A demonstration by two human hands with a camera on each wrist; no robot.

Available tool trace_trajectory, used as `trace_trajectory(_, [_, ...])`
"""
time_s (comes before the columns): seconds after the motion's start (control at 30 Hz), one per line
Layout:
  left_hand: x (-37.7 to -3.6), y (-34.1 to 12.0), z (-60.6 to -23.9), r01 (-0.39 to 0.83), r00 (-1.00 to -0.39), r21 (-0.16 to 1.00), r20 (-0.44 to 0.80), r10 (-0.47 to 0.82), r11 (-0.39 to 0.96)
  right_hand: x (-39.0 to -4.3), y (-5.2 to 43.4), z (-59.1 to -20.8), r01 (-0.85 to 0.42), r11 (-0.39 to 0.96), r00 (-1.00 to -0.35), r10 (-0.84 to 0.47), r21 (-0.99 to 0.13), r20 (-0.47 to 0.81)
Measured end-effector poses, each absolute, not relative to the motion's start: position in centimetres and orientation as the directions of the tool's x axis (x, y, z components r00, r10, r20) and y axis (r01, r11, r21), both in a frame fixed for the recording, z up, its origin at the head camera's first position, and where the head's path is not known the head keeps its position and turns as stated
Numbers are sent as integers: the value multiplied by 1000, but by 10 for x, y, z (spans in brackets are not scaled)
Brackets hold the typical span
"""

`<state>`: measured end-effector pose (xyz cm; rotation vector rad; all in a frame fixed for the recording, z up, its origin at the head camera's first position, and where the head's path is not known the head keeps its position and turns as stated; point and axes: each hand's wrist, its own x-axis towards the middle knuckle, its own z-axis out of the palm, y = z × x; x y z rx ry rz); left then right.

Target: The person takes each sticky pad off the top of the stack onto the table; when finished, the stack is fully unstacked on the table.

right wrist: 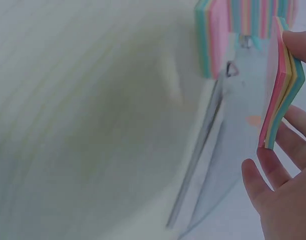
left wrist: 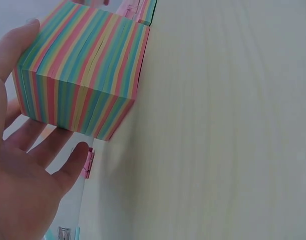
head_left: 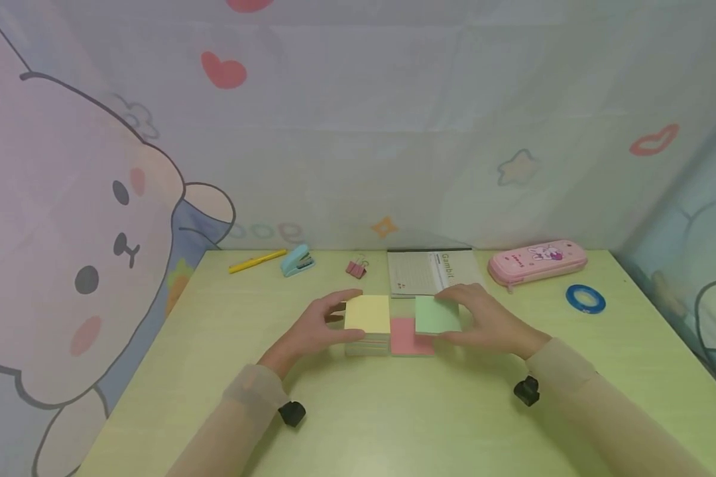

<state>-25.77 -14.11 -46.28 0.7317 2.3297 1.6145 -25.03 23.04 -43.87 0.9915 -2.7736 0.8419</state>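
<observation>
My left hand [head_left: 310, 328] grips a tall stack of sticky notes [head_left: 366, 315] between thumb and fingers. Its top sheet is yellow, and in the left wrist view the sides of the sticky note stack [left wrist: 82, 65] show many coloured stripes. In my right hand [head_left: 492, 321] is a thinner sticky note pad [head_left: 437, 314], green on top, pinched by thumb and fingers. Pink, yellow and green layers show on the edge of this thin pad [right wrist: 283, 85] in the right wrist view. A low pink-topped pad [head_left: 402, 338] lies between the hands, partly covered by the raised green one.
Along the table's back edge lie a yellow pen [head_left: 258, 261], a light-blue stapler [head_left: 297, 261], pink binder clips [head_left: 357, 268], a notebook [head_left: 414, 275] and a pink pencil case [head_left: 537, 262]. A blue tape roll [head_left: 585, 299] is at the right. A printed cloth [head_left: 358, 132] hangs behind.
</observation>
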Motion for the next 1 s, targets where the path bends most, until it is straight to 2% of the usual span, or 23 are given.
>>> trace_trajectory(0.23, [-256,-141,-463,247,-858,933,84,507,263,-255,259,-461,-584,683,-804,-562,-438,194])
trace_trajectory(0.47, [-256,-141,-462,246,-858,931,80,508,269,-255,266,-472,-574,669,-796,-592,-472,129])
trace_trajectory(0.7, [-255,-141,-460,237,-856,935,71,513,266,-253,263,-474,-570,693,-794,-603,-442,78])
trace_trajectory(1.0, [-257,-141,-463,222,-862,939,62,503,264,-250,261,-470,-544,705,-805,-591,-455,49])
